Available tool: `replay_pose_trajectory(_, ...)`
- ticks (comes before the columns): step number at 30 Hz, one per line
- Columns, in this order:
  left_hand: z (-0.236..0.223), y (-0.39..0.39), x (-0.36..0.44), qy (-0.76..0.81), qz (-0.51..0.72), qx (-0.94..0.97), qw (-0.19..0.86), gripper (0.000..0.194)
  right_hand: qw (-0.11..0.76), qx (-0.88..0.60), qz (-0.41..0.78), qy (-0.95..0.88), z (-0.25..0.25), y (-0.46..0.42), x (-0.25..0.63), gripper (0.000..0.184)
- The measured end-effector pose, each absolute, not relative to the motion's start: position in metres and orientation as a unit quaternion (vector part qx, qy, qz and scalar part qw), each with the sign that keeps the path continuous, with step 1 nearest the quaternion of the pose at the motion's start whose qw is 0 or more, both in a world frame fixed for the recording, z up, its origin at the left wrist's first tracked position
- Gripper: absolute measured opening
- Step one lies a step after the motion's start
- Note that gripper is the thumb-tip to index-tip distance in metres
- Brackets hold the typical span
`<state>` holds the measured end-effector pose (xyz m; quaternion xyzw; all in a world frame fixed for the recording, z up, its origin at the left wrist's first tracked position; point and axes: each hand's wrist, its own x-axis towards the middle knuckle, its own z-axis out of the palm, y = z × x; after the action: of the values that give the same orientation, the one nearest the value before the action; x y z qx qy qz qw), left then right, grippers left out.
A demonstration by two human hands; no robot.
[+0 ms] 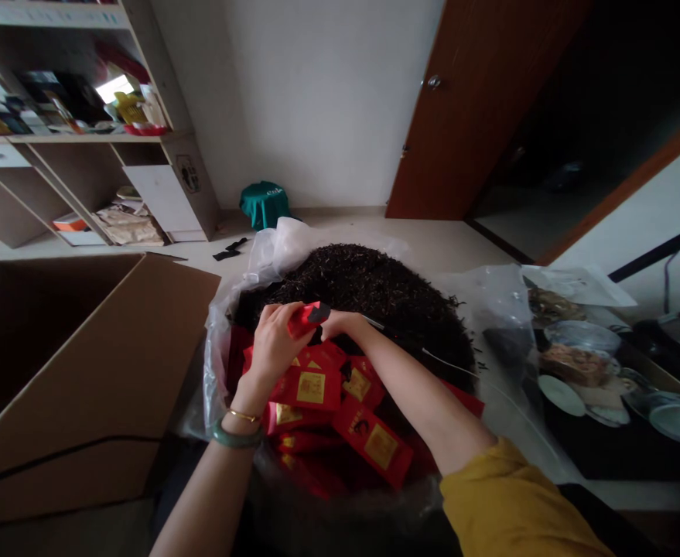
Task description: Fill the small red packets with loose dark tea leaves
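My left hand (pixel 278 338) is closed around a small red packet (pixel 303 321), its mouth dark and facing right. My right hand (pixel 343 325) is right beside that packet with its fingers curled; whatever they hold is hidden. Both hands are over a large clear plastic bag (pixel 215 387), spread open. Heaped in its far part is loose, dark, dry tea (pixel 368 282). Below my hands, several red packets with gold labels (pixel 374 445) lie piled at the near side of the bag.
A big open cardboard box (pixel 159 333) stands at the left. To the right, a dark tray (pixel 583 449) carries clear lidded containers and pale dishes. Behind are a shelf unit (pixel 192 186), a green-covered stool or bin (pixel 264 205) and a brown door (pixel 461 116).
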<state>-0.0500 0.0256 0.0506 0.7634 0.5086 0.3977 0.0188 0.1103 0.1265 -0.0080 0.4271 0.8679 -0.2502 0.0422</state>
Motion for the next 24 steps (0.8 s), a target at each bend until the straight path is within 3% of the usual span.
replay_pose_trajectory(6,0.049,0.028,-0.051,0.51,0.396,0.763,0.026,0.034,0.036,0.475,-0.246,0.844,-0.01,0.128,0.107,0.037)
replay_pose_trajectory(12,0.048,0.029,-0.05,0.522,0.408,0.748,0.038,0.035,-0.024,0.508,-0.261,0.82,0.005,0.122,0.118,0.025)
replay_pose_trajectory(18,0.045,0.033,-0.044,0.553,0.42,0.716,0.075,0.043,-0.131,0.506,-0.303,0.797,0.075,0.104,0.157,0.026)
replay_pose_trajectory(21,0.04,0.034,-0.039,0.561,0.424,0.706,0.087,0.046,-0.23,0.448,-0.375,0.778,0.119,0.085,0.167,0.018)
replay_pose_trajectory(24,0.036,0.033,-0.034,0.556,0.432,0.704,0.097,0.049,-0.242,0.421,-0.372,0.791,0.148,0.062,0.161,0.018)
